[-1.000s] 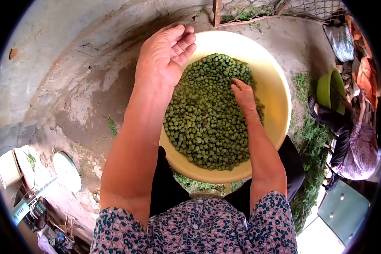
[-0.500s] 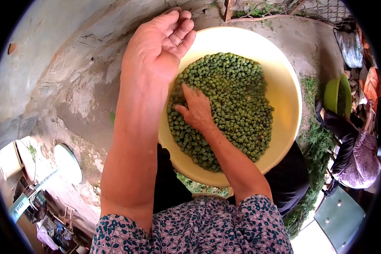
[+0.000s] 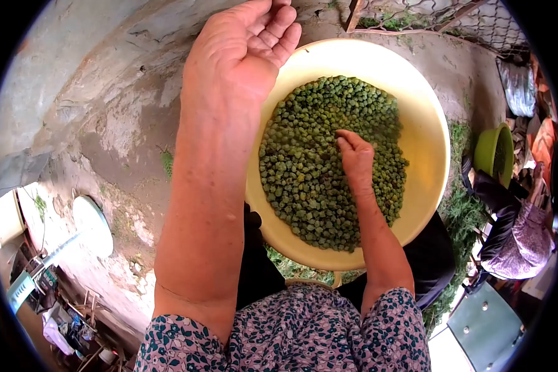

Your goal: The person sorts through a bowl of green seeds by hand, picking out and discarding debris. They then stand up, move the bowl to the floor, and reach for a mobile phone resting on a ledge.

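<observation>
A wide pale yellow basin (image 3: 425, 161) holds a thick layer of small, round, lumpy green pods (image 3: 310, 186). Over the middle of them is my right hand (image 3: 357, 162), thumb and forefinger pinched together close above the pods; whatever lies in the pinch is too small to make out. My left hand (image 3: 245, 46) is raised near the camera, above the basin's left rim, palm turned up and fingers curled in. Its fingertips are partly cut off by the top of the view, and anything in them is hidden.
A stained wall (image 3: 118, 80) runs along the left. At the right, a person (image 3: 521, 239) sits by a green basin (image 3: 495, 152). Cut greenery (image 3: 462, 211) lies between us. A wire mesh panel (image 3: 440, 18) stands at the top, and a pale green board (image 3: 487, 325) is lower right.
My right hand has moved right across the pods, from spread fingers low in them to a pinch above them. My left hand has risen slightly toward the top edge, still curled.
</observation>
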The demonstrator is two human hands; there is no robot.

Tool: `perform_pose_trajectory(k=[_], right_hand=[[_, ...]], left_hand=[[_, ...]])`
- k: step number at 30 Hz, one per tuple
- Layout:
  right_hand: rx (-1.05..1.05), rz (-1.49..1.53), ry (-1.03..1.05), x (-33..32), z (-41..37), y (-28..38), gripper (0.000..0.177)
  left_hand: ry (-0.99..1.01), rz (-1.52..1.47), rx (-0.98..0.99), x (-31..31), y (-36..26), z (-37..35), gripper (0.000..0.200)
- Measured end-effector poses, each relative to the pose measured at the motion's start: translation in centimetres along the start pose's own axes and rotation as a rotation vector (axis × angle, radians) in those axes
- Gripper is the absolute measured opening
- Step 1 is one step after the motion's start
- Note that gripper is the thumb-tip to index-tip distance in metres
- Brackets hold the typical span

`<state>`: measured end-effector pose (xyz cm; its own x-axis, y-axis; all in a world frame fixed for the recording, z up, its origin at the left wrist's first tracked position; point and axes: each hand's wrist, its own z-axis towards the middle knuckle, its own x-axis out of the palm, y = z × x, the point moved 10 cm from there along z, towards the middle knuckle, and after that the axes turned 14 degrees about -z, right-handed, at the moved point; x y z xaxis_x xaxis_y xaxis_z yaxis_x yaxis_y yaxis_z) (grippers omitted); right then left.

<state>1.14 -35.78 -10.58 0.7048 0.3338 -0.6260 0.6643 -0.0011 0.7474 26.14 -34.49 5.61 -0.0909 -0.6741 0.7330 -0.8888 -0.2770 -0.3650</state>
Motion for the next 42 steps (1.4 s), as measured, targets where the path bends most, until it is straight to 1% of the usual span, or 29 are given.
perform_pose_trajectory(k=[1, 2, 3, 4, 5, 7, 8, 11, 13, 15, 16, 17, 20, 22, 23, 25, 26, 28, 29, 31, 32, 33, 35, 36, 37, 39, 42], right_hand=[[-0.001, 0.0, 0.004, 0.5, 0.6, -0.4, 0.017], [-0.027, -0.083, -0.028, 0.5, 1.6, -0.2, 0.017], [-0.052, -0.163, -0.062, 0.7, 2.4, 0.1, 0.016], [-0.121, -0.173, -0.095, 1.2, 3.4, 0.9, 0.016], [-0.124, -0.168, -0.092, 2.0, 4.3, 1.2, 0.016], [-0.203, -0.236, -0.196, 2.9, 5.5, 3.3, 0.016], [-0.204, -0.232, -0.191, 3.7, 6.0, 3.8, 0.016], [-0.179, -0.296, -0.285, 4.6, 7.1, 4.9, 0.019], [-0.17, -0.34, -0.278, 5.7, 7.9, 4.9, 0.018], [-0.148, -0.535, -0.299, 6.6, 8.2, 5.1, 0.017], [-0.158, -0.559, -0.344, 6.6, 8.0, 5.5, 0.015], [-0.159, -0.558, -0.34, 6.8, 8.0, 5.4, 0.015], [-0.166, -0.609, -0.398, 6.5, 8.1, 5.7, 0.013], [-0.221, -0.684, -0.389, 6.6, 8.1, 6.3, 0.007], [-0.225, -0.682, -0.386, 6.7, 8.4, 6.2, 0.007], [-0.312, -0.669, -0.426, 7.0, 8.3, 6.5, 0.007], [-0.313, -0.668, -0.427, 7.0, 8.3, 6.1, 0.007], [-0.225, -0.406, -0.398, 6.4, 8.6, 4.4, 0.007], [-0.228, -0.404, -0.397, 6.1, 8.5, 4.1, 0.007], [-0.236, -0.152, -0.288, 5.8, 8.1, 3.4, 0.011], [-0.169, -0.09, -0.207, 5.9, 7.9, 2.5, 0.018], [-0.169, -0.092, -0.208, 5.3, 7.3, 2.8, 0.018], [0.0, 0.235, -0.084, 5.6, 6.6, 1.6, 0.015], [0.069, 0.302, -0.008, 5.8, 6.2, 1.4, 0.014], [0.068, 0.301, -0.008, 5.2, 5.8, 2.0, 0.014], [0.088, 0.451, 0.048, 5.1, 4.8, 2.9, 0.011], [0.087, 0.489, 0.022, 3.6, 3.8, 3.8, 0.006]], left_hand=[[-0.002, -0.016, 0.001, -0.1, -0.1, 0.0, 0.006], [-0.004, -0.02, 0.006, 0.0, -0.3, 0.4, 0.006], [0.021, -0.03, -0.029, 0.1, -0.1, 0.6, 0.006], [0.046, -0.04, -0.064, 0.3, 0.1, 0.7, 0.006], [0.045, -0.038, -0.058, 0.3, 0.1, 0.7, 0.006], [-0.016, -0.032, -0.018, 0.3, 0.0, 0.1, 0.006], [-0.019, -0.03, -0.012, 0.4, -0.2, 0.0, 0.006], [-0.016, -0.025, -0.007, 0.4, -0.2, 0.0, 0.007], [-0.007, -0.006, -0.015, 0.5, -0.1, 0.0, 0.006], [-0.026, -0.021, -0.019, 0.4, 0.1, 0.0, 0.006], [-0.044, -0.038, -0.027, 0.3, 0.3, 0.0, 0.006], [-0.047, -0.038, -0.025, 0.2, 0.3, -0.1, 0.006], [0.012, -0.041, -0.036, 0.6, 0.4, -0.5, 0.006], [0.052, -0.043, -0.043, 0.9, 0.4, -0.5, 0.006], [0.051, -0.044, -0.039, 0.9, 0.4, 0.0, 0.006], [-0.018, -0.061, -0.084, 0.5, 0.9, 0.8, 0.006], [-0.017, -0.061, -0.083, 0.4, 1.1, 0.7, 0.006], [-0.066, -0.031, -0.022, 0.7, 0.7, -0.5, 0.006], [-0.066, -0.032, -0.019, 0.7, 0.6, -0.5, 0.006], [-0.07, -0.044, -0.032, 0.6, 0.6, -0.4, 0.006], [-0.07, -0.045, -0.033, 0.5, 0.6, -0.3, 0.006], [-0.066, -0.048, -0.036, 0.5, 0.6, -0.2, 0.006], [-0.058, -0.051, -0.043, 0.4, 0.6, -0.4, 0.006], [-0.006, -0.046, -0.043, 0.7, 0.5, -0.5, 0.006], [0.044, -0.04, -0.041, 1.1, 0.4, -0.7, 0.005], [0.024, -0.031, -0.038, 0.7, 0.5, -0.2, 0.005], [0.015, -0.049, -0.029, 0.1, 0.8, 0.2, 0.007]])
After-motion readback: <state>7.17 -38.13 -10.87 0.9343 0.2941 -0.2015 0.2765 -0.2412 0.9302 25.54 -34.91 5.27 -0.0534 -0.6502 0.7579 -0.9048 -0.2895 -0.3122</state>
